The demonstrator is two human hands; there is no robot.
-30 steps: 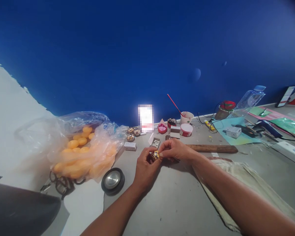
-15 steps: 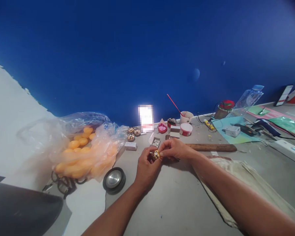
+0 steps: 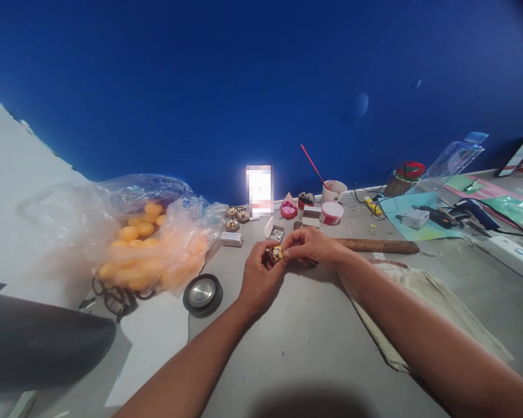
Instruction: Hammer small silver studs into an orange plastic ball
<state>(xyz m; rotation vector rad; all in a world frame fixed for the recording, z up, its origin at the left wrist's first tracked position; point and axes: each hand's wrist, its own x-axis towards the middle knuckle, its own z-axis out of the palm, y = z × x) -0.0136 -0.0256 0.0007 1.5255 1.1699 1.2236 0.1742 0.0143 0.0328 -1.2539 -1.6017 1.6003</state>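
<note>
My left hand (image 3: 260,280) is closed around a small yellow-orange ball (image 3: 276,252) covered in shiny metal studs. My right hand (image 3: 311,246) pinches at the right side of that ball with thumb and forefinger; whatever is between those fingertips is too small to make out. Just beyond my hands lies a small open box (image 3: 277,233) with shiny bits inside. Several similar studded balls (image 3: 232,224) sit farther back to the left, near a closed little box (image 3: 232,239).
Left stands a clear plastic bag (image 3: 174,188) of orange balls, with a round black-rimmed metal object (image 3: 203,295) nearby. Behind my right hand are a paper cup (image 3: 333,191), a pink-white tub (image 3: 332,213) and a wooden handle (image 3: 379,245). A cloth (image 3: 436,307) lies under my right forearm.
The whole view has tilted down slightly, so the table items appear higher. Both hands keep their places at the studded ball, with little visible finger movement.
</note>
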